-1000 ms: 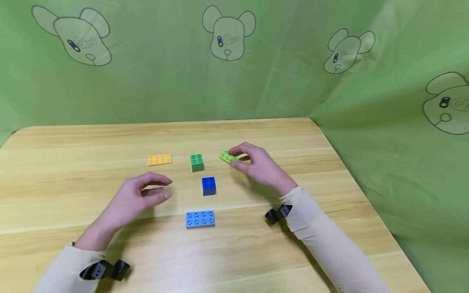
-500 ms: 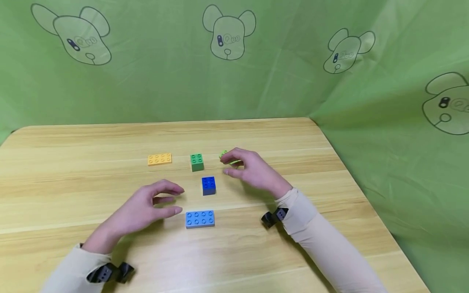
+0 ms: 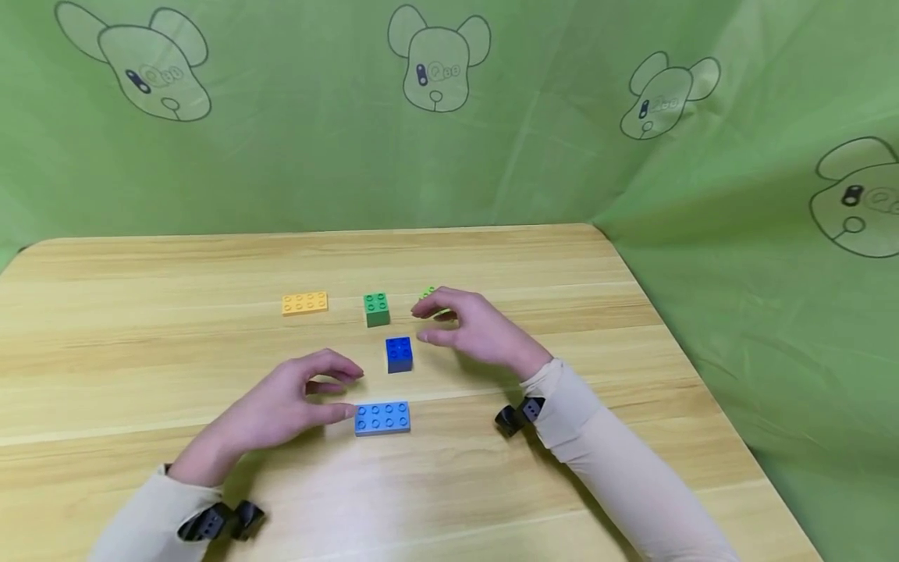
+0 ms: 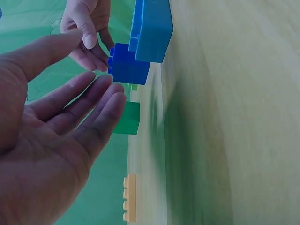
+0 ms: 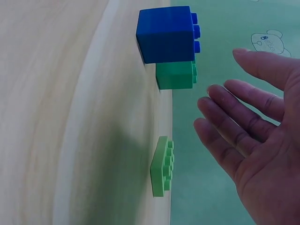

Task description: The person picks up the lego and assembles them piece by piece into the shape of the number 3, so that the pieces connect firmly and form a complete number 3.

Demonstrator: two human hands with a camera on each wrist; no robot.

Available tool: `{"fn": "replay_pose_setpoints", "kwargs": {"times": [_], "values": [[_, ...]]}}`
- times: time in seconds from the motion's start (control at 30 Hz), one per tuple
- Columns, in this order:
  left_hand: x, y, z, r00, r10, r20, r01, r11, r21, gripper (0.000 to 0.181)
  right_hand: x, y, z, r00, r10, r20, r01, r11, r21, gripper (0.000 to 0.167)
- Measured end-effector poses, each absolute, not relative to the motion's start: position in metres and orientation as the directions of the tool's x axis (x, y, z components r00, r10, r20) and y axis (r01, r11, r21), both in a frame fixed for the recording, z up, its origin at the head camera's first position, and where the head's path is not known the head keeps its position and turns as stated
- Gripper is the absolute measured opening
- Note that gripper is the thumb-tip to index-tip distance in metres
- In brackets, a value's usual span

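Table point(image 3: 527, 499) is bearing five toy blocks, none stacked, all sitting stud side up, presumably because the flat undersides are giving them steady footing. Light blue block point(image 3: 382, 419) is lying nearest the person, roughly parallel to the far edge; dark blue block point(image 3: 399, 356) is standing beyond it, green block point(image 3: 376, 310) further back, and thin yellow block point(image 3: 305, 304) is lying off to the left. Lime block point(image 5: 159, 168) is lying to the right of the green one, partly hidden in the head view by the right hand point(image 3: 481, 328), though the right wrist view is showing space between them. That hand is hovering near the dark blue block too, thumb and fingers apart, gripping nothing. Left hand point(image 3: 277, 402) is likewise holding nothing, thumb standing apart from fingers; its tip is lining up with the light blue block's left end, but the left wrist view is showing a gap, so I am recording no contact. Both palms are facing inward; I am judging this as leaving room for pinching. Spacing between blocks is probably letting fingertips reach each without knocking a neighbour.
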State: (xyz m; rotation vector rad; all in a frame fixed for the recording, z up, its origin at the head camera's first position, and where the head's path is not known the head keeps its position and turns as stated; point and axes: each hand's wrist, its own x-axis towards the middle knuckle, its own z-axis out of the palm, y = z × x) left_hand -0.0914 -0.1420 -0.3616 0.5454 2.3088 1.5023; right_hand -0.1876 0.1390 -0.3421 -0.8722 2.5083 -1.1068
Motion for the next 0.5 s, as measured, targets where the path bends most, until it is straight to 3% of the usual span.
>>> {"fn": "replay_pose_setpoints", "kwargs": {"times": [0.5], "values": [[-0.089,-0.130,-0.361,-0.844,0.535,-0.024,0.271,0.466,0.842,0.036,-0.186,0.125,-0.349,-0.741,-0.670,-0.047,-0.457,0.555,-0.695,0.043]]}}
